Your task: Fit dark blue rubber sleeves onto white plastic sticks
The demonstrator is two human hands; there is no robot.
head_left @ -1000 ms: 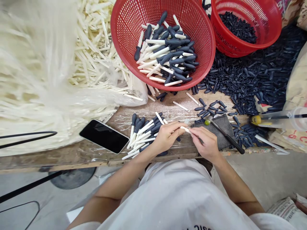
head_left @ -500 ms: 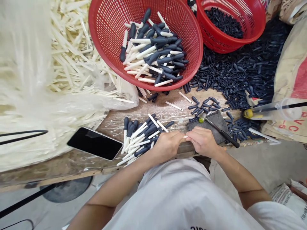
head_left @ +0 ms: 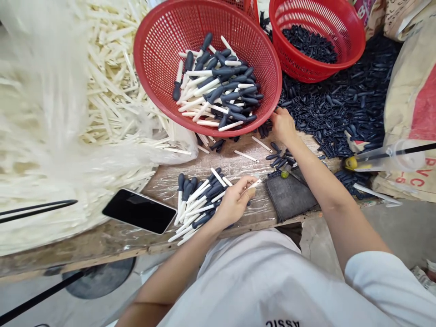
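Observation:
Between its thumb and fingers my left hand [head_left: 235,202] pinches a white stick [head_left: 254,184], beside a pile of white sticks with dark handles [head_left: 200,200] on the wooden table. My right hand [head_left: 283,125] is stretched out at the right rim of the large red basket [head_left: 163,97], next to the heap of dark handles [head_left: 323,102]. Its fingers are closed, and what they hold, if anything, is hidden. The basket holds many handled sticks. Loose white sticks [head_left: 246,156] and a few dark handles [head_left: 281,159] lie between my hands.
A phone [head_left: 139,211] lies at the table's left front. A dark pad [head_left: 288,195] is under my right forearm, with a hammer partly hidden there. A second red basket [head_left: 313,68] stands at the back right. Plastic-covered white sticks [head_left: 105,81] fill the left. A sack [head_left: 412,104] stands at the right.
My hands have moved apart. The right one has reached up and forward to the basket rim; the left one has shifted slightly left, still holding the white stick.

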